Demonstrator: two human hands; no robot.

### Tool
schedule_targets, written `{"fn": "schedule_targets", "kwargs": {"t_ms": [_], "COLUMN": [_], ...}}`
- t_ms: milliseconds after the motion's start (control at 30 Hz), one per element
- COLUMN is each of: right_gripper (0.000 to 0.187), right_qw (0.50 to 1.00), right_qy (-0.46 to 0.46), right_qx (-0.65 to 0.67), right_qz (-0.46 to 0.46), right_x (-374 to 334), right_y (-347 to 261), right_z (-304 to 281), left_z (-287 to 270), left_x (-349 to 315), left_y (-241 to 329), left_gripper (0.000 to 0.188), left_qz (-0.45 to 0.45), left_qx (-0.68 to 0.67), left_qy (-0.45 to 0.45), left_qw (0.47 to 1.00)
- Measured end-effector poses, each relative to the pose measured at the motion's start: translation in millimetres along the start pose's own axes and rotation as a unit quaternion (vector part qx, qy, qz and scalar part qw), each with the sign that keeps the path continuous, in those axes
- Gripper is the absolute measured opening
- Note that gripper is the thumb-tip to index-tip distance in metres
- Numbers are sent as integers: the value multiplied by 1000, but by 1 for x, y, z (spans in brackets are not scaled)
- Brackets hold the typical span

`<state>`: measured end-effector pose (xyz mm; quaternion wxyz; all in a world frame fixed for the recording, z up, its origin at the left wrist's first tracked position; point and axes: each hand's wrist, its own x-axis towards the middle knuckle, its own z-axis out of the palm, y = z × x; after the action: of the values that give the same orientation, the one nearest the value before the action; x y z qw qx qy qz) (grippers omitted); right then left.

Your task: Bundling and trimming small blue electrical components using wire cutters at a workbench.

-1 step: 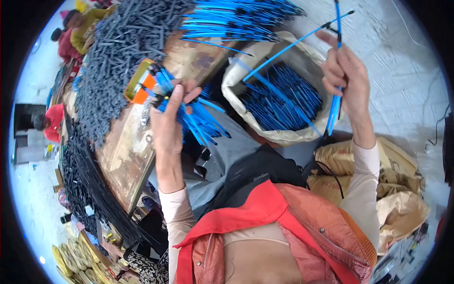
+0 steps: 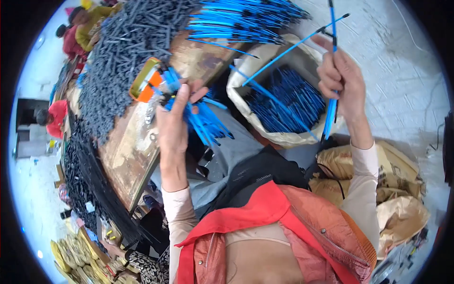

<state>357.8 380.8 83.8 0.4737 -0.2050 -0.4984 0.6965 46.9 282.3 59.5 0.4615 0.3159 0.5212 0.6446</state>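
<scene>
Bench (image 2: 125, 163) left; sack (image 2: 236, 102) right, blue rods (image 2: 286, 102) inside, mouth open, presumably for access. My left hand (image 2: 173, 120) grips a blue bundle (image 2: 206, 127) near bench edge, likely mid-length for balance; right hand (image 2: 347, 80) closed on several rods (image 2: 329, 120) beside sack.

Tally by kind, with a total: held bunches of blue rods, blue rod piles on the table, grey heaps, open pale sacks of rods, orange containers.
Held bunches of blue rods: 2
Pile of blue rods: 1
Grey heap: 1
Open pale sack: 1
Orange container: 1
Total: 6
</scene>
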Motion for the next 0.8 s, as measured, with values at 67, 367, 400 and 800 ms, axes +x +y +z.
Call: {"fn": "schedule_targets", "kwargs": {"t_ms": [67, 367, 400, 800], "right_gripper": [50, 53, 56, 39], "right_qw": [998, 969, 960, 656], "right_qy": [-36, -146, -174, -104], "right_qx": [44, 59, 46, -730], "right_qz": [24, 189, 215, 159], "right_x": [11, 14, 13, 42], "right_y": [20, 97, 98, 174], "right_z": [14, 83, 90, -80], "left_z": [-3, 10, 13, -58], "left_x": [-7, -15, -17, -121], "left_y": [3, 4, 3, 57], "left_gripper": [31, 41, 29, 26], "left_qz": [-8, -42, -18, 52], "left_qx": [-7, 39, 44, 16], "left_qy": [-37, -101, -80, 101], "left_qw": [999, 993, 996, 993]}}
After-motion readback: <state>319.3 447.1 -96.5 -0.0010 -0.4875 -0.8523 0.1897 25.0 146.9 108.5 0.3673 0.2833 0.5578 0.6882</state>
